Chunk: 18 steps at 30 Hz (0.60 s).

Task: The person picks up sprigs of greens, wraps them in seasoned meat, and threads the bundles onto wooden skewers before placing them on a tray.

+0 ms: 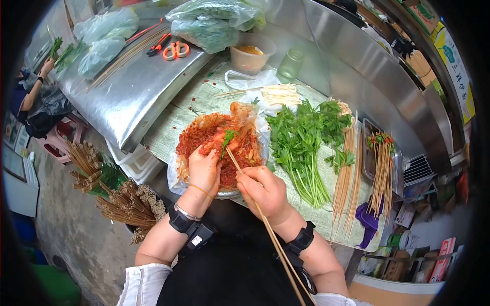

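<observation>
My left hand (203, 173) is over the bowl, its fingers closed on a red-coated piece of food (216, 142). Beside that piece a green herb sprig (228, 138) shows at the skewer tips. Bamboo skewers (270, 230) are gripped in my right hand (263, 193), tips pointing into the bowl and long ends running back toward my body. A bowl lined with clear plastic (262, 136) holds chili-red seasoned food (196, 133). To its right lies a bunch of leafy green herbs (301, 148).
Loose bamboo skewers (346, 178) and finished skewers (382, 168) over a metal tray lie at the right, near a purple cloth (368, 224). Enoki mushrooms (279, 95), a plastic tub (250, 56) and a green jar (291, 64) stand behind. Scissors (176, 51) rest on the steel top (122, 97).
</observation>
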Available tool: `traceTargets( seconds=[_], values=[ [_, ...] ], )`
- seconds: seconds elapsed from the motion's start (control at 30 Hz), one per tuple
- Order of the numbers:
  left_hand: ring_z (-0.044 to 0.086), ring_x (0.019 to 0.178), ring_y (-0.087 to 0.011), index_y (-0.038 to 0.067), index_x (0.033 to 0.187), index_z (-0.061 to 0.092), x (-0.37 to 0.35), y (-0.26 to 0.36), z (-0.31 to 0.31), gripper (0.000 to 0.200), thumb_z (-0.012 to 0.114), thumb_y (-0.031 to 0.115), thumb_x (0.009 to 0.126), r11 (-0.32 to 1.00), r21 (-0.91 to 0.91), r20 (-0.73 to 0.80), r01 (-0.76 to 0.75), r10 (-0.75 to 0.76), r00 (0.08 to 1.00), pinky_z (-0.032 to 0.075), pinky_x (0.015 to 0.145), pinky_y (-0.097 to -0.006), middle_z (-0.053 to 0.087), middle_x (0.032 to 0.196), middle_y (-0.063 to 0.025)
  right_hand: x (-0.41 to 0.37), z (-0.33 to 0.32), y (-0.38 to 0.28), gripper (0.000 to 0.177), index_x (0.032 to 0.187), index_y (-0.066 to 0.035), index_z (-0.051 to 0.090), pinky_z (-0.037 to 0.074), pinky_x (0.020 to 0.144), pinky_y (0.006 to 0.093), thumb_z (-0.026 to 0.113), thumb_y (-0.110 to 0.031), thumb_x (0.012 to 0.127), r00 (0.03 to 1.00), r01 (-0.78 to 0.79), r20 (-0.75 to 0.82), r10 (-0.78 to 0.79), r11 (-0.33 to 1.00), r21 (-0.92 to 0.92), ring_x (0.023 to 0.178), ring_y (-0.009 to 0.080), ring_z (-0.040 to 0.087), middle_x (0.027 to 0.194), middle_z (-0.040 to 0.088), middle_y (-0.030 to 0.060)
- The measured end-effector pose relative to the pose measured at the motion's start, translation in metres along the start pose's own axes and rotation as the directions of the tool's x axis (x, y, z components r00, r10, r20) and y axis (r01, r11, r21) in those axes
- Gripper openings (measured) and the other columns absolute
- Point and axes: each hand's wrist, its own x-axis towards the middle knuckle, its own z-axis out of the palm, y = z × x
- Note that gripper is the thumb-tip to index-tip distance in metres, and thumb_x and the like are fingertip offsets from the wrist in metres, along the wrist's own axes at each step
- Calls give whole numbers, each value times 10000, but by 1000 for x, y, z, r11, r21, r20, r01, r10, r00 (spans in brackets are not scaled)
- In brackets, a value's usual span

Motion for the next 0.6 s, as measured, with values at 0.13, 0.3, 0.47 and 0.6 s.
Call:
traceTargets(
  seconds=[0.13,0.3,0.47,0.6],
  values=[
    [606,917,-221,-38,1110,527,1,-9,0,246,517,55,883,999,36,41,11,-12,999,498,826,-332,598,1054,-128,2,7,7,138,864,-21,619,485,553,300,651,-30,730,998,-65,15,65,997,-31,657,231,587,805,559,99],
    [554,1036,-226,-23,1145,505,4,-4,-5,270,494,81,897,996,-16,-25,-83,83,996,457,907,-347,553,1131,-125,-4,-31,4,141,895,-31,613,470,556,291,655,-63,765,966,-254,29,256,926,279,654,189,582,831,559,82],
    [491,1142,-246,45,1283,397,7,-6,-3,441,546,189,893,989,76,84,-125,118,989,400,931,-351,467,1285,-114,-49,-108,1,154,949,20,601,489,720,261,544,-90,859,700,-559,159,696,396,728,806,155,615,913,599,89],
    [473,1160,-260,62,1343,303,4,-7,-6,533,535,241,897,992,66,178,-104,91,980,395,935,-359,418,1334,-142,-88,-176,28,309,1077,51,535,486,797,296,439,-207,936,445,-526,-306,842,522,671,896,191,606,1028,597,142]
  ],
)
